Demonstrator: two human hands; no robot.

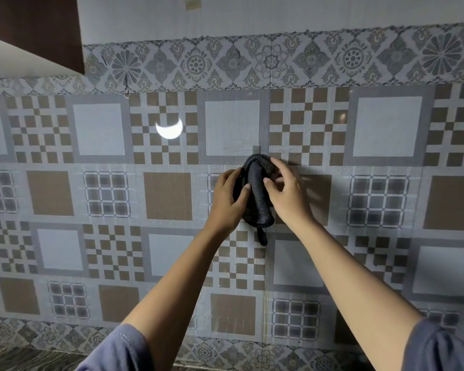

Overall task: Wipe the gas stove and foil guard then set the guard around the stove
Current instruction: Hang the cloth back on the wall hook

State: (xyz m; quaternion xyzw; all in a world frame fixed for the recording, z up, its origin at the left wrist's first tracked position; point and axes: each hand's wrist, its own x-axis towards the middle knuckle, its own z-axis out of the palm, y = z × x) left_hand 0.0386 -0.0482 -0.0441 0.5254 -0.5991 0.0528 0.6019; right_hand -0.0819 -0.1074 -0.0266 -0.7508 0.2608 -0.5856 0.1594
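Against the tiled wall point(386, 129), our left hand point(227, 200) curls round the dark cloth point(257, 202) and our right hand point(288, 195) pinches its top fold; we judge it soft, light and limp, best gripped bunched, with stove and guard out of view.

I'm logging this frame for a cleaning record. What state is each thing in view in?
dark cloth: bunched up, held against the wall, a loop dangling from its lower end.
left hand: grips the cloth's left side, thumb laid across it.
right hand: fingers and thumb curled round the cloth's upper right side.
tiled wall: glossy, reflecting a bright light.
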